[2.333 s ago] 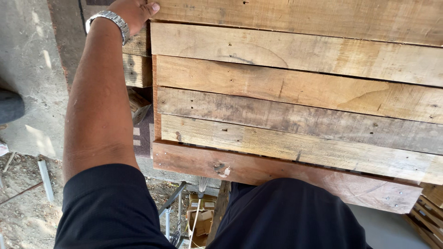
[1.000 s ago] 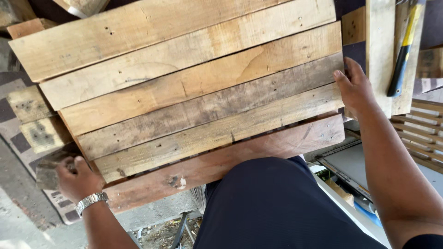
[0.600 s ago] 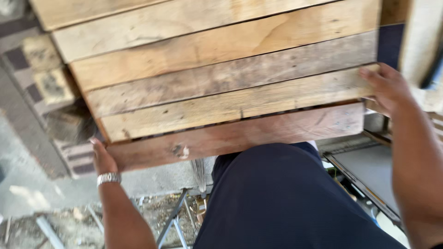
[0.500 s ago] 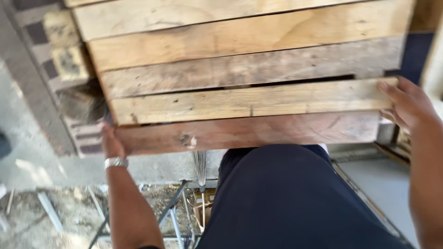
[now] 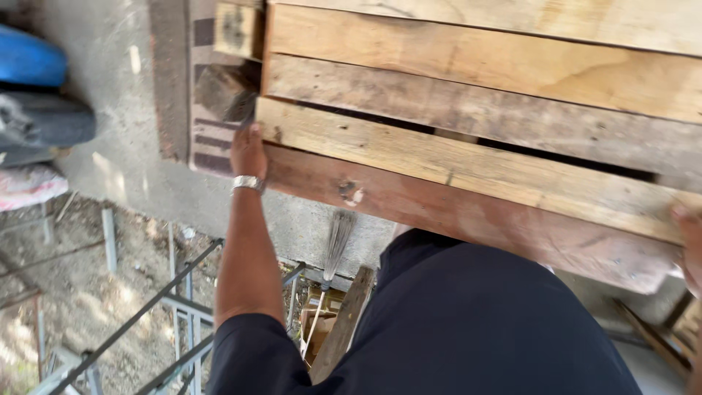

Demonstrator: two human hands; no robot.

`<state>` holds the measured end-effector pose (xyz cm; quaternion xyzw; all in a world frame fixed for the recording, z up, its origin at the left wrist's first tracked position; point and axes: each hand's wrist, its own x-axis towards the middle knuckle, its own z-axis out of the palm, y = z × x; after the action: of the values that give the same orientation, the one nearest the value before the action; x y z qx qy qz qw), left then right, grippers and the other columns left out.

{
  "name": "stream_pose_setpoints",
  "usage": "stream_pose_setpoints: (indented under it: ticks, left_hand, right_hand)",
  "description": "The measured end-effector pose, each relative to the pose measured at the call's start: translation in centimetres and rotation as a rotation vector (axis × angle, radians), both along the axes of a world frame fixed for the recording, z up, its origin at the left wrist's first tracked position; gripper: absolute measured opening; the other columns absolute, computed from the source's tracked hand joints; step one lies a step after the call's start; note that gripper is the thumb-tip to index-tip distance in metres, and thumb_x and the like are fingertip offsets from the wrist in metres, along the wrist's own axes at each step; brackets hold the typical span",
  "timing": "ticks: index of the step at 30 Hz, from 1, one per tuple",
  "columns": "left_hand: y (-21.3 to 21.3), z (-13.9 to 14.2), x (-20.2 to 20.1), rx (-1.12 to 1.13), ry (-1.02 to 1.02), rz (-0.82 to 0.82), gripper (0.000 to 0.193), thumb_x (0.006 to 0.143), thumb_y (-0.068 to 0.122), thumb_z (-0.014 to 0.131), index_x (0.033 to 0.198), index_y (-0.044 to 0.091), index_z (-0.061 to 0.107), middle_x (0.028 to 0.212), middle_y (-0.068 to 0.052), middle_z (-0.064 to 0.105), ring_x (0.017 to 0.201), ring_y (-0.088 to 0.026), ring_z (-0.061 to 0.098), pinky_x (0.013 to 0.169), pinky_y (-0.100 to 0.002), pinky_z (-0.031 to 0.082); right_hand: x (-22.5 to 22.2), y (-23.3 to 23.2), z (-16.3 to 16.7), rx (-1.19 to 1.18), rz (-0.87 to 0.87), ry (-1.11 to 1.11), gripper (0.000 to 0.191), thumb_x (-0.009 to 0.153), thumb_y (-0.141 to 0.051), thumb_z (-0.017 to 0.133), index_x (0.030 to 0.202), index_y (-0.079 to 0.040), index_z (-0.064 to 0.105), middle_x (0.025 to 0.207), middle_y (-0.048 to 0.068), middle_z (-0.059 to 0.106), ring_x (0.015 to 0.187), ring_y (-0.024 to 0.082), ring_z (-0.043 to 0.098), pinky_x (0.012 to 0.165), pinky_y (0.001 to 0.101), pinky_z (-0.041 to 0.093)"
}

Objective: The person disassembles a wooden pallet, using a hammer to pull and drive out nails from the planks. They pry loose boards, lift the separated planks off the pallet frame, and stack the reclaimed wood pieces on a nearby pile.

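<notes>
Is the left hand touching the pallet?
Touching. The head view shows the left hand gripping the pallet's left edge, fingers against the boards.

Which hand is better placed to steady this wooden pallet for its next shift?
Probably the left. The left hand is fully in view, gripping the wooden pallet at its left end beside the reddish bottom board. The right hand shows only partly at the frame edge, so its grip cannot be judged.
</notes>
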<state>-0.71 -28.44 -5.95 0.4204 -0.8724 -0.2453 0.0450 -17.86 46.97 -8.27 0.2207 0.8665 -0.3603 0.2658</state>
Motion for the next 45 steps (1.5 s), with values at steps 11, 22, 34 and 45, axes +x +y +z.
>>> stream_pose_setpoints:
  ticks: [11,22,34,45]
  left_hand:
    - [1.4,1.8,-3.5,0.432,-0.065,0.156,0.071,0.098,0.063,0.054,0.14,0.007,0.061,0.14,-0.014,0.062,0.124,-0.026,0.058,0.103,-0.039,0.042]
    - [-1.6,-0.8,-2.1,0.323,-0.098,0.015,0.069,0.101,0.066,0.056,0.126,0.003,0.069,0.116,-0.021,0.071,0.108,-0.031,0.066,0.094,-0.044,0.049]
    - [3.9,-3.9,6.6,0.482,0.012,0.213,0.062,0.099,0.059,0.061,0.118,0.001,0.071,0.102,-0.011,0.074,0.095,-0.015,0.063,0.083,-0.034,0.05]
    - [13.0,0.2,15.5,0.371,-0.049,0.376,0.066,0.099,0.061,0.059,0.124,0.001,0.069,0.107,-0.014,0.074,0.1,-0.021,0.066,0.088,-0.037,0.049]
  right_hand:
    - [-4.6,-4.6,6.6,0.066,-0.17,-0.103,0.055,0.107,-0.051,0.057,0.132,-0.002,0.057,0.128,0.014,0.06,0.119,0.026,0.055,0.104,0.0467,0.043]
    - [-5.5,-5.9,3.1,-0.138,-0.348,0.252,0.06,0.098,-0.048,0.076,0.132,-0.003,0.057,0.129,0.009,0.064,0.116,0.018,0.059,0.1,0.0359,0.049]
    - [-8.1,-4.6,1.6,-0.23,-0.249,0.324,0.05,0.098,-0.039,0.082,0.127,-0.001,0.065,0.123,0.009,0.068,0.11,0.017,0.061,0.095,0.0322,0.051]
    - [-8.3,0.8,-0.7,-0.338,-0.009,0.295,0.066,0.099,-0.048,0.083,0.135,0.004,0.061,0.131,0.014,0.067,0.117,0.021,0.061,0.099,0.035,0.048]
